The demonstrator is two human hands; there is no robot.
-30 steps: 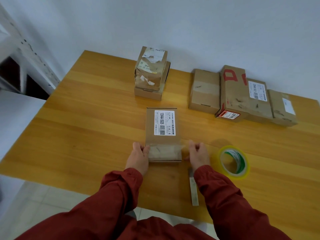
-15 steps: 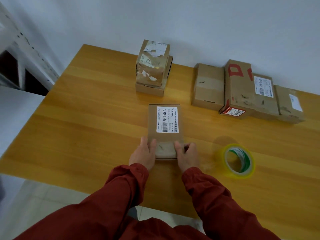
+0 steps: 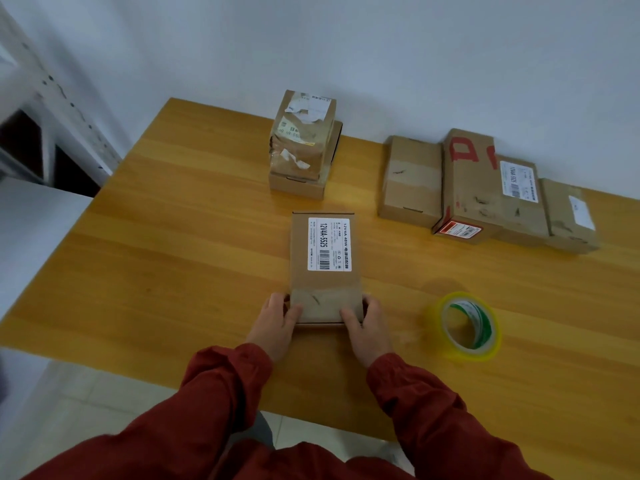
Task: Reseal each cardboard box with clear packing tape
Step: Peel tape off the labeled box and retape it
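Bearing box (image 3: 323, 265): wooden table (image 3: 173, 254) (white wall (image 3: 381, 64))

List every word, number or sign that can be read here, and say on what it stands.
"12V4A-5525": white label on the front box.
"12V4A 48W": same label, then Chinese characters; small print too blurred.
"D", large, red: tall box at right.
"12V4A-5525", faint: second label on the neighbouring box.
Unreadable: torn labels on the stacked boxes, red end label, small label on the rightmost box.
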